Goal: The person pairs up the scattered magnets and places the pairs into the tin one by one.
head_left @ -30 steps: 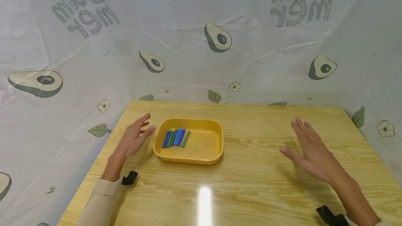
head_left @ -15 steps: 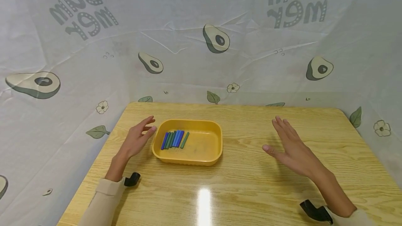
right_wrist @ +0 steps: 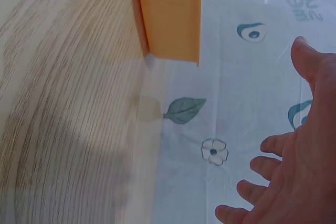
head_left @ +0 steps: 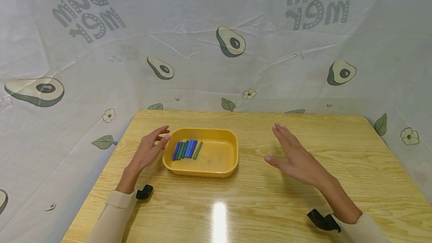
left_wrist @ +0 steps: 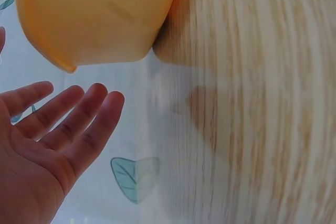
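Observation:
A yellow plastic tray (head_left: 221, 164) stands left of the table's middle. Several thin blue and green sticks (head_left: 184, 150), like crayons or chalks, lie side by side in its left half; a single green stick (head_left: 198, 150) lies slightly apart. Beside the tray's left end hovers my left hand (head_left: 150, 148), fingers loosely bent and holding nothing. In the left wrist view its fingertips are close to the tray's wall (left_wrist: 100, 19), with a gap between. My right hand (head_left: 297, 162) is in the air right of the tray, fingers extended, thumb spread, holding nothing.
The wooden table (head_left: 270, 213) has a bright light reflection near its front. A pale cloth (head_left: 195, 18) printed with avocados, leaves and flowers hangs behind and at the sides. Dark wrist mounts (head_left: 144, 192) sit at both cuffs.
My right hand has moved left across the table, nearer to the tray. My left hand has shifted slightly right, closer to the tray's rim. The tray and sticks stay put.

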### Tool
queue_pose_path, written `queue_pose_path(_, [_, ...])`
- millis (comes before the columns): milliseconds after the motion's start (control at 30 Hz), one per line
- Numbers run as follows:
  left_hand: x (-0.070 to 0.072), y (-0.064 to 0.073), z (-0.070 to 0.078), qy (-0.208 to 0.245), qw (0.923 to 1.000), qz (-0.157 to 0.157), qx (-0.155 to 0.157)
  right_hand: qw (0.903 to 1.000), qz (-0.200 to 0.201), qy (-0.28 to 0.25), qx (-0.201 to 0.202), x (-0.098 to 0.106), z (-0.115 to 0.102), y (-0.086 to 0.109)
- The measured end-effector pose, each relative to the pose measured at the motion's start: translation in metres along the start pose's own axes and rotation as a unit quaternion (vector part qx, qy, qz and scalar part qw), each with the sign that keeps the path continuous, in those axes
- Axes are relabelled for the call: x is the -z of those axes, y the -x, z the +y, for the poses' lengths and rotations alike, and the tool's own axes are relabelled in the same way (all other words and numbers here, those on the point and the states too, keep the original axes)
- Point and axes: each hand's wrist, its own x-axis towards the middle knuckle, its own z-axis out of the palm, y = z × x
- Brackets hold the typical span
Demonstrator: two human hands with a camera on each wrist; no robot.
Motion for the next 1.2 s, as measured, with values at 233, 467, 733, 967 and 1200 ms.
queue_pose_path(233, [-0.004, -0.001, 0.002, -0.007, 1.0, 0.003, -0.002, 0.9998, -0.011, 0.001, 0.015, -0.011, -0.014, -0.01])
queue_pose_path(467, [-0.008, -0.001, 0.003, -0.033, 0.9994, 0.004, -0.009, 0.9994, -0.017, -0.021, 0.023, -0.017, -0.024, -0.017])
queue_pose_path(733, [-0.012, -0.003, 0.004, -0.041, 0.999, 0.003, -0.015, 0.999, -0.023, -0.029, 0.023, -0.021, -0.036, -0.028])
queue_pose_path(967, [-0.013, -0.003, 0.002, -0.042, 0.9989, 0.009, -0.016, 0.9977, -0.03, -0.047, 0.038, -0.025, -0.046, -0.044])
queue_pose_path(1200, [-0.015, -0.003, -0.001, -0.047, 0.9985, 0.016, -0.023, 0.992, -0.043, -0.103, 0.058, -0.036, -0.053, -0.059])
